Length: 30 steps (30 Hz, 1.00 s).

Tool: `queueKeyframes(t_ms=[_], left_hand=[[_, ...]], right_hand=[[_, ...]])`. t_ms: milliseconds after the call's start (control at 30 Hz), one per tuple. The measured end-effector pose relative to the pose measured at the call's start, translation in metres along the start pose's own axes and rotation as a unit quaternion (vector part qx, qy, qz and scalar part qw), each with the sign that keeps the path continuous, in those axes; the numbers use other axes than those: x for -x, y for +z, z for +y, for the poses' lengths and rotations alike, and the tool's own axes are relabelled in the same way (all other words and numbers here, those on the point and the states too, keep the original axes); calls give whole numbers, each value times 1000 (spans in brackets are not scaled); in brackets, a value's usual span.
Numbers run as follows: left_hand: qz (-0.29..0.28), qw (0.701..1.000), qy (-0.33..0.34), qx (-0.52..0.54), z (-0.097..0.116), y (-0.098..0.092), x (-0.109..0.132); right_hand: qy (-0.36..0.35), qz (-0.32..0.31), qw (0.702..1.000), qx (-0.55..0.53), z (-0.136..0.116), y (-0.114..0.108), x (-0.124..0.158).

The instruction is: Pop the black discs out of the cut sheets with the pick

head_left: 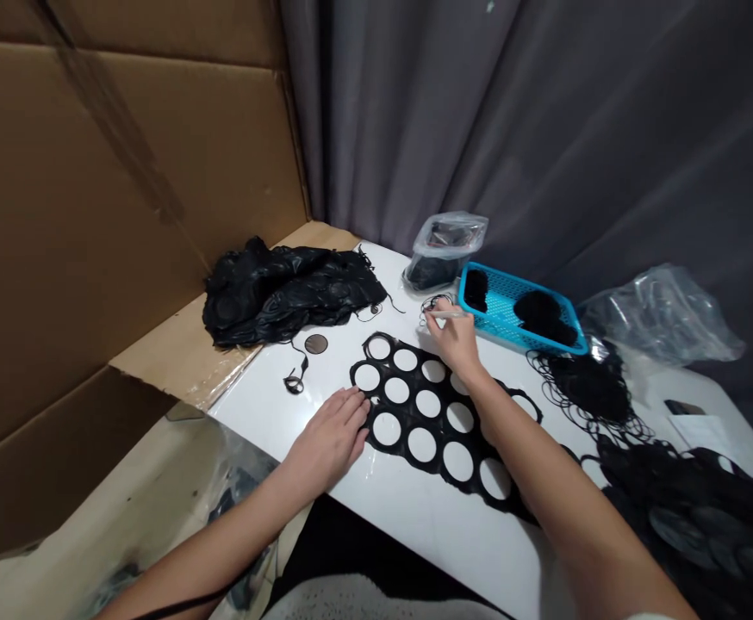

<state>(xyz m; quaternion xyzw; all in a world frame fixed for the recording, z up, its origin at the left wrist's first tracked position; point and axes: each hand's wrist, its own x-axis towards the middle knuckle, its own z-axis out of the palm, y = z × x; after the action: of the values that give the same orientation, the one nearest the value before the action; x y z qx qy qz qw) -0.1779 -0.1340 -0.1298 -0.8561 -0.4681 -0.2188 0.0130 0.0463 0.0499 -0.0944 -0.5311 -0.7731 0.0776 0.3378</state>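
White surface [408, 508] under inspection, items listed from nearest outward. At my near right lies a heap of black material [693, 525]. Centrally, a black sheet [408, 418] with rows of round holes lies flat. My left grip [332, 435] is open, fingers extended and laid at the sheet's left edge. Left of it sit a small dark loop [294, 383] and a round disc [316, 344]. To the right, a pile of thin black rings [593, 387]. My right grip [455, 340], beyond the sheet, is closed on a thin pale tool [449, 314]; fine black loops [428, 303] lie at its tip, contact undetermined. Farther out: a dark bundle [286, 288] at left, a blue basket [496, 330] containing black pieces [537, 310], and a clear bag [432, 271] beside it. Behind stands a grey curtain [402, 112].
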Motion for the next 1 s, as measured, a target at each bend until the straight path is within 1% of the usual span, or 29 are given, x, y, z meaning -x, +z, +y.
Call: queueKeyframes(t_ms=[67, 133, 200, 267, 300, 367, 467, 600, 667, 733, 767, 833, 900, 933, 967, 1000], left_hand=[[4, 1000, -15, 12, 3, -1, -3], [11, 999, -24, 18, 9, 1, -8], [12, 1000, -15, 21, 16, 5, -13], [0, 1000, 2, 21, 22, 10, -17], [-6, 1000, 6, 20, 24, 13, -17], [-13, 1000, 7, 14, 26, 17, -17], [-17, 1000, 7, 0, 26, 20, -14], [-24, 1000, 9, -11, 25, 18, -14], [-26, 1000, 9, -13, 26, 16, -15], [-30, 999, 8, -16, 26, 14, -16], [-31, 999, 8, -17, 26, 14, -17], [-33, 999, 8, -18, 26, 14, -16], [-34, 999, 9, -17, 25, 15, -16], [-33, 999, 10, -17, 25, 15, -15], [-32, 999, 12, -16, 24, 16, -15], [-30, 999, 12, -14, 23, 17, -14]], right_hand=[[5, -55, 995, -82, 1, -10, 19], [24, -130, 980, -146, -6, -16, 48], [45, -192, 963, -186, -17, -19, 75], [46, -227, 952, -202, -25, -19, 94], [40, -233, 951, -201, -28, -18, 100], [26, -230, 953, -194, -31, -16, 106], [14, -219, 957, -188, -30, -14, 107], [9, -218, 957, -189, -29, -12, 105], [-8, -217, 959, -180, -29, -12, 108], [-57, -212, 964, -150, -30, -13, 112], [-97, -210, 965, -125, -31, -13, 115], [-190, -202, 959, -61, -32, -13, 118], [-256, -186, 949, 2, -31, -11, 113], [-268, -176, 947, 28, -28, -9, 107], [-258, -161, 951, 52, -24, -8, 98], [-232, -139, 960, 73, -17, -7, 86]])
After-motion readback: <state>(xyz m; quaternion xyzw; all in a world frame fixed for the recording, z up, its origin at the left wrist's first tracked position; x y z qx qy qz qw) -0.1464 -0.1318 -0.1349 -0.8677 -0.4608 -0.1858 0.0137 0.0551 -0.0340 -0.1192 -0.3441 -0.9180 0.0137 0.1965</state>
